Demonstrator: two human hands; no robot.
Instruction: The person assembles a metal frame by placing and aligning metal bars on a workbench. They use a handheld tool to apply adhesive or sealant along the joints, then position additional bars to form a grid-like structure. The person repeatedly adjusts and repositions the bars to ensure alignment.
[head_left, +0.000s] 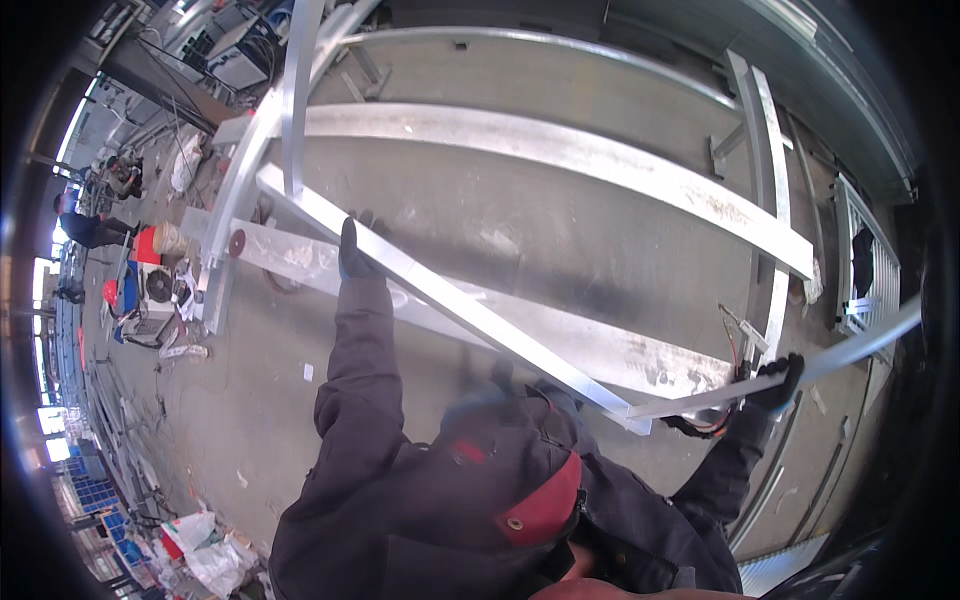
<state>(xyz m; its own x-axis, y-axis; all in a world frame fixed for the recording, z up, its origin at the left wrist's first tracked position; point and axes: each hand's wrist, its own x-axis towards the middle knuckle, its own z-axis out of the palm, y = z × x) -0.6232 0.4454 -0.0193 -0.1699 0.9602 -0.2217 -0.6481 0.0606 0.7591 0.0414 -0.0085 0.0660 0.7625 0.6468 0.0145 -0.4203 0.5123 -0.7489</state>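
Two gloved hands on long metal bars over a steel frame on a concrete floor.

Left hand (pixel 356 250), centre-left of the frame, has its fingers wrapped round a pale angled metal bar (pixel 450 300) running from upper left to lower right; right hand (pixel 780 382), at right of centre, has its fingers curled round a thinner metal strip (pixel 860 352) that reaches to the right edge. Beneath both lies a big galvanised frame (pixel 560 150) of flat beams across the concrete floor (pixel 260 400). Red and black cables (pixel 705 425) trail beside the right hand. White sacks (pixel 205 550) sit at lower left, their contents hidden; a red bucket (pixel 147 245) stands at far left, where other people (pixel 90 228) crouch.
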